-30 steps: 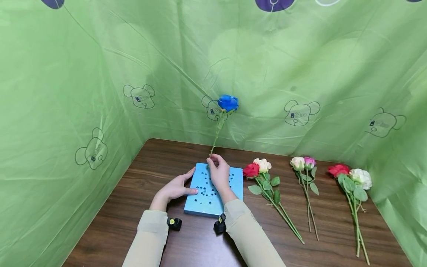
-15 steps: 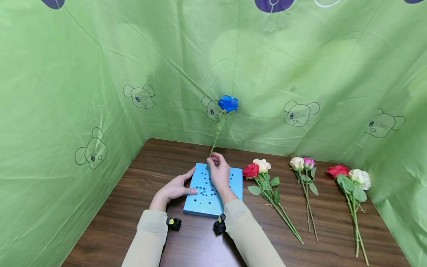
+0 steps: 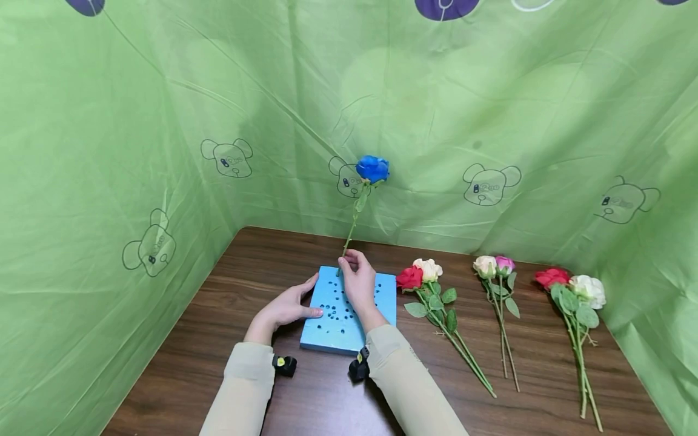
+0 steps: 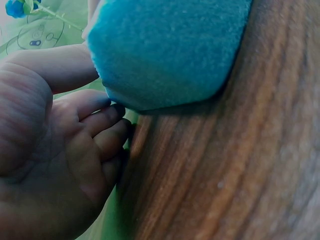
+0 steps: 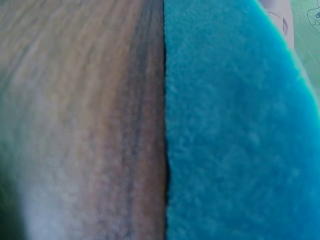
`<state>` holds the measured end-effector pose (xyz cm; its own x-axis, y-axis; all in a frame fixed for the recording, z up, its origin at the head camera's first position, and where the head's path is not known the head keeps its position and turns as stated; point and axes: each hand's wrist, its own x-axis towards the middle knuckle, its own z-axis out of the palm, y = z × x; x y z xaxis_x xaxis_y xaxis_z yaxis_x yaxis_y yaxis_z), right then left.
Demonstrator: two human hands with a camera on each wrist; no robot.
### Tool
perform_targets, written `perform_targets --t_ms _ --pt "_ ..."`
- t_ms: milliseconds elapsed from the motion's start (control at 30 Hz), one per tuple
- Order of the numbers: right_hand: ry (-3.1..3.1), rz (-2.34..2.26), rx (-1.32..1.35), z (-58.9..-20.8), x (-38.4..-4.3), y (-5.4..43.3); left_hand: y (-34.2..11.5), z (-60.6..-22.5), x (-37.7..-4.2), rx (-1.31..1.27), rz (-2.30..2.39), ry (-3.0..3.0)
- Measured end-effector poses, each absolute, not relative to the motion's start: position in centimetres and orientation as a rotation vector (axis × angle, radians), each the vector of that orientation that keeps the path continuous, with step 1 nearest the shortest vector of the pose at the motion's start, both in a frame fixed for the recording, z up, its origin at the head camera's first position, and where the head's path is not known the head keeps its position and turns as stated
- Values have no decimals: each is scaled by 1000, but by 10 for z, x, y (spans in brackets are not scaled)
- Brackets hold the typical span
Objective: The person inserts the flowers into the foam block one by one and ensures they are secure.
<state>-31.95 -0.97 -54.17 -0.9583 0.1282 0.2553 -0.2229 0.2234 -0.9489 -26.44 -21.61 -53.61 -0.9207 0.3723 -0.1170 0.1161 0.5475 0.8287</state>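
Observation:
A blue rose stands tilted slightly right, its lower stem pinched by my right hand near the far edge of a blue foam block. Many small holes dot the block's top, and the stem's lower end meets it just below the fingertips. At the block's left side, my left hand grips its edge, thumb on top. The left wrist view shows that hand's curled fingers against the block's side. Only the foam's side wall and table fill most of the right wrist view.
On the brown wooden table, a red and cream rose pair lies right of the block. Farther right are a cream and pink pair and a red and white pair. Green curtain surrounds the back and sides.
Almost nothing differs; both hands, the blue rose and the block keep their places, and the head view shifts very slightly.

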Motion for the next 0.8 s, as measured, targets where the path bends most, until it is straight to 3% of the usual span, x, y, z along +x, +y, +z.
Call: perform_targets --t_ms 433,800 --pt "-2328 1810 113 -539 -319 -3 -213 -537 -264 402 1322 2482" --pt "-2521 2001 176 -505 -306 40 -216 -534 -264 392 1312 2499"
